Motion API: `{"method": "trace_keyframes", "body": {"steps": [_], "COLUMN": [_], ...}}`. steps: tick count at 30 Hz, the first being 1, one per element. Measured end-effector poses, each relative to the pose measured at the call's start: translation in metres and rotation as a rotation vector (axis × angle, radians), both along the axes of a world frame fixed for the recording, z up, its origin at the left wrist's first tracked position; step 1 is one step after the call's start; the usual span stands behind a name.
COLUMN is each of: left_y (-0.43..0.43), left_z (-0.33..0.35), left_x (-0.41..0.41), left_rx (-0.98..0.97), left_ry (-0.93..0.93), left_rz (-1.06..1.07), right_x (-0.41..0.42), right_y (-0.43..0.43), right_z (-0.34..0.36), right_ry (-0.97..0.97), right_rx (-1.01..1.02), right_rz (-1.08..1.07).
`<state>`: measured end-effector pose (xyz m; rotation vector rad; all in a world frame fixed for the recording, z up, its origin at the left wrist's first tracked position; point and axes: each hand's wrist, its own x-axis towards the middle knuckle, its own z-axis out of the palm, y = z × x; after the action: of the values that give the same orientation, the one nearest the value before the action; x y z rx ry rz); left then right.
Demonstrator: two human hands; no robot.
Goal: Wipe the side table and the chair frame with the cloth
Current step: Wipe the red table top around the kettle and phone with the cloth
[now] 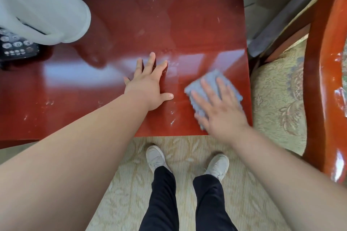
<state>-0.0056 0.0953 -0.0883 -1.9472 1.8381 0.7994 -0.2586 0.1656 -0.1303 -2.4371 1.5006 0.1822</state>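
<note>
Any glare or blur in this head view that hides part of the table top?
Head view: a pale window reflection glares across the side table just beyond the left hand; the right hand pressing the cloth is motion-blurred; bright highlights on the chair frame; wide-angle bending at the edges.

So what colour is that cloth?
Light blue-grey, under the right hand; the cloth shows in the head view.

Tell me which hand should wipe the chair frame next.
Probably the right hand: it lies flat on the cloth near the side table edge next to the chair frame. The left hand is bare, farther away.
</note>
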Motion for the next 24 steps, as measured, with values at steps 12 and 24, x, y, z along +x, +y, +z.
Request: {"method": "trace_keyframes", "body": {"steps": [12, 24], "left_y": [0.065, 0.12], "left_z": [0.015, 0.007], "left_x": [0.042, 0.086], "left_rx": [-0.184, -0.075], "left_ry": [0.019, -0.005], "left_rz": [0.059, 0.148], "right_x": [0.049, 0.098], "right_y": [0.069, 0.005], "right_z": [0.0, -0.002], "right_ry": [-0.034, 0.024], "right_rx": [0.02, -0.012], "right_rz": [0.136, -0.079]}}
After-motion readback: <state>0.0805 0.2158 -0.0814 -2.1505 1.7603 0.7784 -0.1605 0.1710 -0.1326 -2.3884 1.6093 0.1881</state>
